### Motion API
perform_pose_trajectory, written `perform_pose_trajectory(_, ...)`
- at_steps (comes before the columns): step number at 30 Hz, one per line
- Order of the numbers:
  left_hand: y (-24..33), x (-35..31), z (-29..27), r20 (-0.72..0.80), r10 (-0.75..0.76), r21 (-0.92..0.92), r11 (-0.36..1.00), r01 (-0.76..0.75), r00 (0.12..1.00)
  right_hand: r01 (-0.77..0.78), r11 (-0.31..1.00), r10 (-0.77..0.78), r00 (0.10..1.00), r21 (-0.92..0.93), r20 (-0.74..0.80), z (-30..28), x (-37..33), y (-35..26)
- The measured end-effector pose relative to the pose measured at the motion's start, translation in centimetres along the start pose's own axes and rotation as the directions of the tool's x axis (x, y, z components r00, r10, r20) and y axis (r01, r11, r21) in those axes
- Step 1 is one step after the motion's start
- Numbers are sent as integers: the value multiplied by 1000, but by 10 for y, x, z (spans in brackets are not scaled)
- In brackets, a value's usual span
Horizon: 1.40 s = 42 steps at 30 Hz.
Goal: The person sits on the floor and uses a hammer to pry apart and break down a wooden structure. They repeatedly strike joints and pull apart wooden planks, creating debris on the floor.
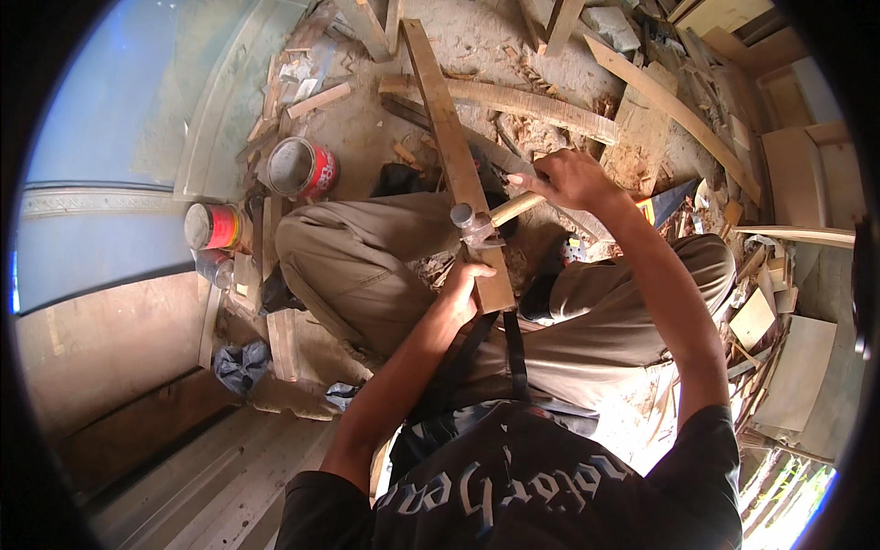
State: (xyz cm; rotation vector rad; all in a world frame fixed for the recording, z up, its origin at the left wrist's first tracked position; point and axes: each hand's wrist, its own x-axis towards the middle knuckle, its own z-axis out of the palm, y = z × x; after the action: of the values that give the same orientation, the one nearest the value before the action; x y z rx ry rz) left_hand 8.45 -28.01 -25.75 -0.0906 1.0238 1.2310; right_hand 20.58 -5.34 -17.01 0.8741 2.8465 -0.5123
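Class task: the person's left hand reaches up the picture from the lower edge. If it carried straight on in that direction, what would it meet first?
The left hand already grips the wooden slat; going on, it would probably meet the hammer head resting on the slat just beyond, though depth is unclear.

Bright daylight, glare lower right; fisheye bends edges, dark rim.

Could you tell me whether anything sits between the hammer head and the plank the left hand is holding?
Nothing visible does. The hammer, gripped by the right hand, has its head right at the plank, just above the left hand.
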Motion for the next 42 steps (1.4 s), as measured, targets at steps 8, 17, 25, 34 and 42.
perform_pose_trajectory(8, 3, 4, -7, -16, -35, -217, 976, 30, 999, -133, 956, 12, 909, 262, 416, 10, -18, 25)
perform_pose_trajectory(17, 1, 9, 0, -228, -110, -74, 993, 95, 968, -71, 902, -103, 922, 426, 374, 5, -22, 24)
perform_pose_trajectory(25, 6, 16, 2, -126, -120, -113, 988, 106, 985, 305, 952, -250, 822, -25, 513, -39, 34, -2)
perform_pose_trajectory(34, 4, 16, -17, -109, -115, -161, 982, 97, 987, 424, 905, -359, 814, -44, 457, -74, 73, -44)
perform_pose_trajectory(42, 12, 16, -20, -115, -143, -85, 987, 133, 983, 451, 863, -300, 820, -228, 487, -50, 49, -33)
